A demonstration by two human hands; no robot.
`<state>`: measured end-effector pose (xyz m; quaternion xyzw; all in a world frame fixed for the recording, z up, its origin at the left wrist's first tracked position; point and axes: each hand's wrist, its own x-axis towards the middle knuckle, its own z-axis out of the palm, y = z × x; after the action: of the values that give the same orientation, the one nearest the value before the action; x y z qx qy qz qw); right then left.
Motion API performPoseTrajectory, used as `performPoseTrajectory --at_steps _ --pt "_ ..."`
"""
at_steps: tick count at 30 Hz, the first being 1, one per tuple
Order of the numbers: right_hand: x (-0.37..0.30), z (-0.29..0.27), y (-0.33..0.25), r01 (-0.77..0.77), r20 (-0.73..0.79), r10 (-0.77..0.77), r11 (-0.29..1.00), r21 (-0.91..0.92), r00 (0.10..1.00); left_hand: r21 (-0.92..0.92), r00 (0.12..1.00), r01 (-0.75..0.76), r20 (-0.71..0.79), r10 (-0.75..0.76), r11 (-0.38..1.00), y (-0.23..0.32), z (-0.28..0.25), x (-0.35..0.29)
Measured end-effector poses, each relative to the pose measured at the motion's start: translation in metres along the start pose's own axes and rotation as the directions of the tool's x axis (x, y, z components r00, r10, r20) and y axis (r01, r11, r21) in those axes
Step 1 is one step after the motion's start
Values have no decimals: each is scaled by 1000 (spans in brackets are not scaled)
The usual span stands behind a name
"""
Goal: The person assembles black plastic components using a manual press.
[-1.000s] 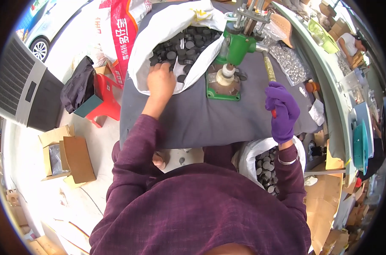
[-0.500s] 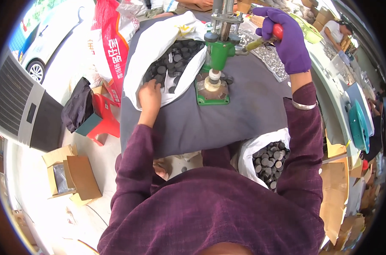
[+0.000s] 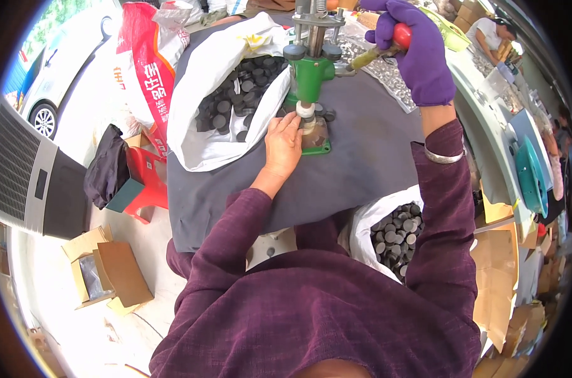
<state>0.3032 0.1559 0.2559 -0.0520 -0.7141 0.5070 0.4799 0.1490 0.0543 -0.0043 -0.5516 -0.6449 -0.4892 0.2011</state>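
Note:
My left hand (image 3: 283,148), bare, reaches to the base of a green hand press (image 3: 314,79). Its fingers are pressed together at the pale round die (image 3: 305,112) under the ram, and whatever they hold is hidden. My right hand (image 3: 423,63), in a purple glove, is closed round the press lever (image 3: 365,58) at its red ball knob (image 3: 402,35), raised at the upper right. Left of the press lies an open white bag (image 3: 194,150) with many round black discs (image 3: 245,91). A few dark discs (image 3: 324,112) rest just behind the die.
A second white bag (image 3: 363,222) of dark discs sits by my right forearm. Grey cloth (image 3: 368,151) covers the table. Clear bags of small parts (image 3: 387,79) lie behind the lever. At left stand a red stool (image 3: 148,183) and a cardboard box (image 3: 125,271). Another person (image 3: 491,38) sits at upper right.
My left hand has moved right, from the edge of the white bag to the press die. My right hand stays on the lever. The whole view has shifted slightly.

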Motion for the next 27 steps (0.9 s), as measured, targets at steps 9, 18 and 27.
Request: performPoseTrajectory --at_steps 9,18,27 --pt "-3 4 -2 10 -6 -10 1000 -26 1000 -310 897 436 68 -438 845 -5 9 4" --pt "-23 -6 10 69 1 -69 997 -45 998 -230 857 515 151 -493 825 4 16 24" --pt "-156 -14 84 217 79 -202 922 -322 976 -347 888 453 99 -448 821 -2 2 20"
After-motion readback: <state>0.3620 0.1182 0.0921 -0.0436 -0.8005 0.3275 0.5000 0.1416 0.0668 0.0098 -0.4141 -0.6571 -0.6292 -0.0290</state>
